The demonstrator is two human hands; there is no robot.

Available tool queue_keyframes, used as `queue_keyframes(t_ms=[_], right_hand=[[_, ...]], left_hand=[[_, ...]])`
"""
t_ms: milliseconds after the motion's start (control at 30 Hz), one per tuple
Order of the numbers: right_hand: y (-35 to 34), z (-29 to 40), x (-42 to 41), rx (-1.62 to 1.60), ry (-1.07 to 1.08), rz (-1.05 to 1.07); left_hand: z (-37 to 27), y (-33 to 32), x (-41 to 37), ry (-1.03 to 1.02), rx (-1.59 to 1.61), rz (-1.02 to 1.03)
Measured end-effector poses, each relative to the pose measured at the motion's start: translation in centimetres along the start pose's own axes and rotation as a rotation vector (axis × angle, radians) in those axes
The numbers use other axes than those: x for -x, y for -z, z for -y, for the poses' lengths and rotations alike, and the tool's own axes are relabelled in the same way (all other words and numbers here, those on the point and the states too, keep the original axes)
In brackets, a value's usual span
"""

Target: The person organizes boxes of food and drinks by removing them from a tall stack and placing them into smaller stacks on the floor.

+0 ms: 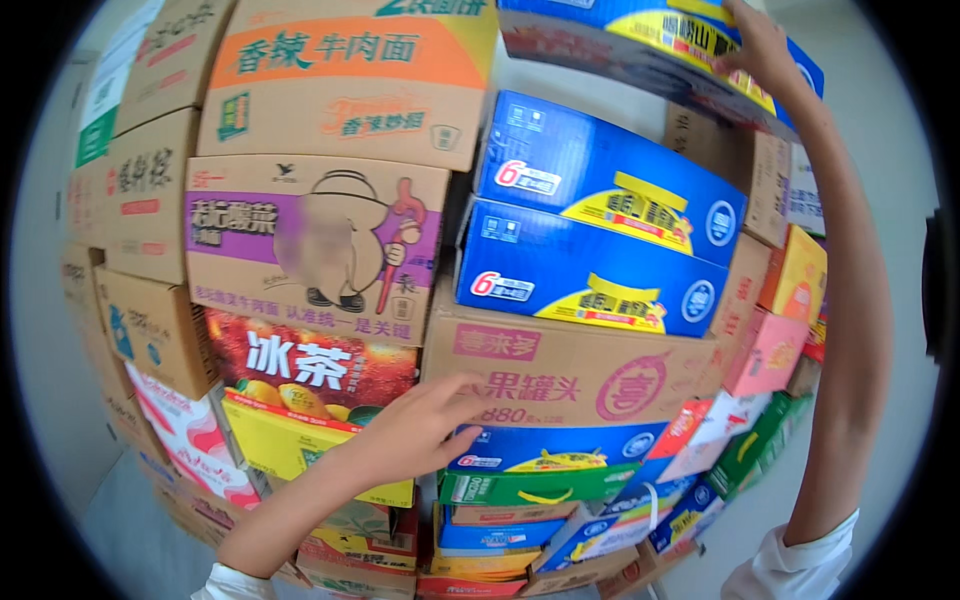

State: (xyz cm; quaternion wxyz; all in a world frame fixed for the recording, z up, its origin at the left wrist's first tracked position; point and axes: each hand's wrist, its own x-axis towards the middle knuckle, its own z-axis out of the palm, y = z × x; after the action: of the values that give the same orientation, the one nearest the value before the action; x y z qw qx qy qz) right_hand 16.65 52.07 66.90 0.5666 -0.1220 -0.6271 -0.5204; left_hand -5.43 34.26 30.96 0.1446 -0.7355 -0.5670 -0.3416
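High at the upper right, my right hand rests with spread fingers against the front of a blue printed carton, which sits tilted at the top of the view. Two similar blue cartons lie below it, an upper one and a lower one. Under these is a brown cardboard carton with pink print. My left hand, fingers bent and apart, is in front of this carton's lower left part and a thin blue carton; whether it touches them cannot be told. It holds nothing.
Left of the blue cartons stand a noodle carton with an orange band, one with a purple band and an iced tea carton. More brown cartons line the far left. Smaller colored boxes are stacked at the right, beside a pale wall.
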Motion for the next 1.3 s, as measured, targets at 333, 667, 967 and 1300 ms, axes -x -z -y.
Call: queue_keyframes(t_ms=[333, 667, 967, 1300], right_hand=[[14.1, 0.1, -2.3, 0.085, -0.076, 0.35], [25.1, -4.7, 14.0, 0.496, 0.164, 0.551], [52.8, -6.2, 27.6, 0.545, 0.098, 1.118], [75.7, -6.4, 37.6, 0.665, -0.108, 1.344]], left_hand=[[-2.4, -6.1, -4.0, -0.281, 0.381, 0.086], [-17.9, -13.5, -4.8, -0.483, 1.215, 0.266], [-33.5, -20.0, -3.6, -0.078, 1.66, -0.128], [-53.2, -30.6, 4.3, 0.105, 1.829, 0.77]])
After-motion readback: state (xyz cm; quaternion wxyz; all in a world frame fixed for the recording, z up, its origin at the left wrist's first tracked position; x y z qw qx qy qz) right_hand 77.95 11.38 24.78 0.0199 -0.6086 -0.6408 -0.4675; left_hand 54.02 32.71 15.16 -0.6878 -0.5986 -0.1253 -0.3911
